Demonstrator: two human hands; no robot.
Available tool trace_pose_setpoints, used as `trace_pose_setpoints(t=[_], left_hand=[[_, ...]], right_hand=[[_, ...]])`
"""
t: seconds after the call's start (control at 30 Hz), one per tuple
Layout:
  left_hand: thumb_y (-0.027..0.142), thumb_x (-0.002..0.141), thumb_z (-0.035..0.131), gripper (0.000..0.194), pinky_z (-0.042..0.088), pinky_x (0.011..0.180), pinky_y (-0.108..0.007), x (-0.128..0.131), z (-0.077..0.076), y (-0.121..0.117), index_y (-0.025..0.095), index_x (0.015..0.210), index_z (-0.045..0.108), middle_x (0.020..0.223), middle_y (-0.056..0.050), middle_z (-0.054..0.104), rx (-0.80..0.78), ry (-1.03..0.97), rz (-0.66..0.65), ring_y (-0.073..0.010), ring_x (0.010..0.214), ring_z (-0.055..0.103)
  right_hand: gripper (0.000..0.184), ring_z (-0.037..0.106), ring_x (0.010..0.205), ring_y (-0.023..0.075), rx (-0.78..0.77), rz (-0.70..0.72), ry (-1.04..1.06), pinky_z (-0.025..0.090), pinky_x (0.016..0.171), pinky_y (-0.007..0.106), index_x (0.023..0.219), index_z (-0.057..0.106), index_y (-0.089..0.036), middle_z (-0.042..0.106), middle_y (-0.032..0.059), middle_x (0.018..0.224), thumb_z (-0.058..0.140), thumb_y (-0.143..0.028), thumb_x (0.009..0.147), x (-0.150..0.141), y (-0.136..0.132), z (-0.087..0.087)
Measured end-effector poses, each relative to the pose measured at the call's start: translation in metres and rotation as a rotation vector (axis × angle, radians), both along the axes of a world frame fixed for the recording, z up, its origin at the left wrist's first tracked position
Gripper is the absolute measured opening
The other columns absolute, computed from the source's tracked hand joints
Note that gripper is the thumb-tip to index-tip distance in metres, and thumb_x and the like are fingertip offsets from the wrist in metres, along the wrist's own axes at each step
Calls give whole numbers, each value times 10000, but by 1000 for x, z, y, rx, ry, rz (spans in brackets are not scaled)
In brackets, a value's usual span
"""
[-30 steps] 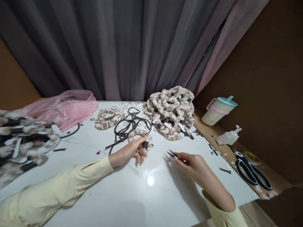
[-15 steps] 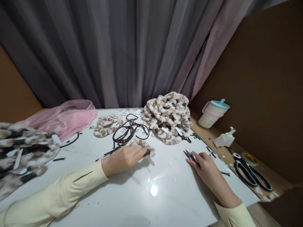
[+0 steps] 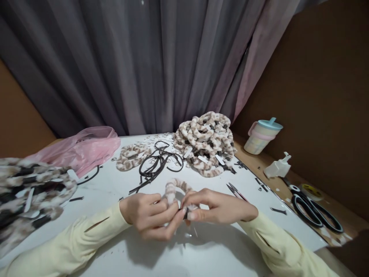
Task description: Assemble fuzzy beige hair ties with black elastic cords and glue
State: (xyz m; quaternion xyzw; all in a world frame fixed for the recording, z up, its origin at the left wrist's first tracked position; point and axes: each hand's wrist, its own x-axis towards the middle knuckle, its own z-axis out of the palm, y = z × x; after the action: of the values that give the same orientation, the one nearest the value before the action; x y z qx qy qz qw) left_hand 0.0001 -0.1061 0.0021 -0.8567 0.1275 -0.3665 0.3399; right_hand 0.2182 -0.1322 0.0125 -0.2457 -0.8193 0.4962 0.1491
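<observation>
A fluffy white-and-brown ring [image 3: 171, 188] is held up above the table between both hands, its loop pointing away from me. My left hand [image 3: 155, 216] pinches its near left side. From the right, my right hand [image 3: 209, 207] grips the near right part, thumb and fingers closed. Between the fingertips a short black piece [image 3: 185, 214] on the ring shows, partly covered. The small scissors [image 3: 236, 191] lie on the table just beyond my right hand, touched by neither hand.
Several fluffy rings form a pile [image 3: 204, 142] at the back, with more at the left [image 3: 37, 192]. Black cords [image 3: 155, 165] lie mid-table. A pink plastic bag [image 3: 83, 148] is back left. Large scissors [image 3: 313, 211], a white bottle [image 3: 278, 166] and a cup [image 3: 263, 136] stand or lie at right.
My right hand has let go of the small scissors, leaving them on the table, and moved left to grip the fluffy ring. My left hand has brought the ring nearer to me.
</observation>
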Motion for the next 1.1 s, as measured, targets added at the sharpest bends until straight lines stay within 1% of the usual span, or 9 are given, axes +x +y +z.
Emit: trace_pose_setpoints(t=[0.07,0.2,0.37,0.47,0.6,0.7,0.8,0.93,1.1], left_hand=[[146,812,586,146,404,317,-171,-1,3,0,193,691,653,667,-10,704,17,-12,-1,-73,473,559],[140,826,555,158,464,368,-189,-1,3,-2,159,711,661,702,-49,711,-4,-26,41,-111,563,616],[102,831,528,149,458,372,-239,-1,1,-7,35,772,648,650,-116,698,-123,-120,82,-142,497,589],[114,867,464,188,494,445,-257,-1,-6,-8,11,891,620,678,-127,698,-235,-155,122,-171,582,623],[103,897,377,259,490,494,-247,0,-22,-5,36,1096,529,728,-105,682,-533,-160,174,-156,614,618],[100,890,375,260,481,510,-242,3,-27,-5,66,1106,516,692,-78,652,-676,-179,179,-145,585,597],[90,879,370,257,482,527,-242,6,-25,-7,83,1090,517,675,-67,637,-754,-160,162,-142,573,589],[70,876,348,238,474,511,-236,7,-18,-8,96,1012,543,628,-58,620,-822,-125,132,-139,536,580],[82,862,382,253,468,519,-190,7,-11,-7,112,993,597,663,-56,668,-1006,-110,90,-119,552,603]], right_hand=[[414,545,726,125,-167,50,36,434,709,252,837,626,-99,613,56,762,447,-468,893,-2,4,-2],[403,481,557,89,-433,-21,165,406,561,223,725,621,-92,562,16,613,576,-483,809,-7,4,-7],[424,431,476,75,-393,-110,197,348,475,217,646,614,-94,511,0,560,602,-497,776,-14,-1,-3],[461,419,508,88,-125,-195,198,332,503,234,627,584,-116,486,-1,569,530,-533,815,-18,-4,-1],[373,375,569,109,456,-329,208,334,651,297,597,443,-164,420,-18,567,397,-356,914,-23,-5,-8],[246,324,568,121,860,-382,148,307,637,312,605,345,-185,359,-24,564,355,-146,847,-24,-4,-17],[202,344,586,144,1206,-396,75,306,624,326,613,369,-188,386,1,570,339,-52,759,-22,-3,-22],[218,449,673,185,1463,-360,-9,343,642,347,707,515,-143,481,50,598,343,-36,788,-17,0,-25],[226,479,729,207,1547,-337,-8,365,662,354,806,555,-92,532,80,642,337,-44,837,-16,2,-25]])
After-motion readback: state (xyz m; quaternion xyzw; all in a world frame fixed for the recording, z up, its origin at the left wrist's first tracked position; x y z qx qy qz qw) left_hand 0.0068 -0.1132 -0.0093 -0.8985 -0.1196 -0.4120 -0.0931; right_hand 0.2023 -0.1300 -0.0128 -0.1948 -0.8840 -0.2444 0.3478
